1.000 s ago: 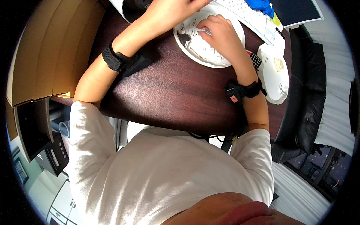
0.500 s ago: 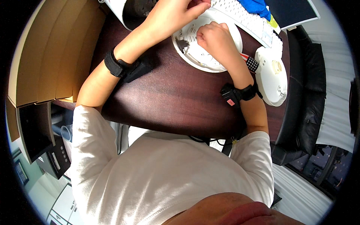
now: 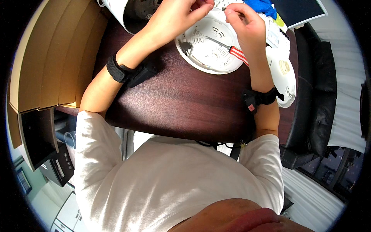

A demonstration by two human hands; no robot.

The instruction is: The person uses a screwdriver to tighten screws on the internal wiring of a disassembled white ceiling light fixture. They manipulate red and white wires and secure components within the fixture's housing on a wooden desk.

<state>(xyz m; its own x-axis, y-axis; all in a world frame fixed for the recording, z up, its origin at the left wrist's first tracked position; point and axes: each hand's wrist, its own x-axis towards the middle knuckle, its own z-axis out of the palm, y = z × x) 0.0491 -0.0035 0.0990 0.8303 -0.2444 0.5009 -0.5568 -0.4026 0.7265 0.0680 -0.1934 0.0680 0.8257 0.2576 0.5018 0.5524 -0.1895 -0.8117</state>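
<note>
- A round white plastic housing (image 3: 210,48) is seen lying open side up on the dark wooden desk (image 3: 181,100), at the far edge of the view.
- A screwdriver (image 3: 228,48) with a red-and-white striped handle is laid across the housing, its metal shaft directed toward the centre of the housing.
- The left hand (image 3: 176,13) is held over the far left rim of the housing; its fingertips are drawn together, but what is pinched cannot be told.
- The right hand (image 3: 247,25) is held curled over the far right rim, fingertips close to those of the left hand; any pinched item is hidden.
- A black band is worn on each wrist.
- A second white cover (image 3: 284,75) is placed just right of the housing.
- A blue item (image 3: 262,5) is visible at the top edge.
</note>
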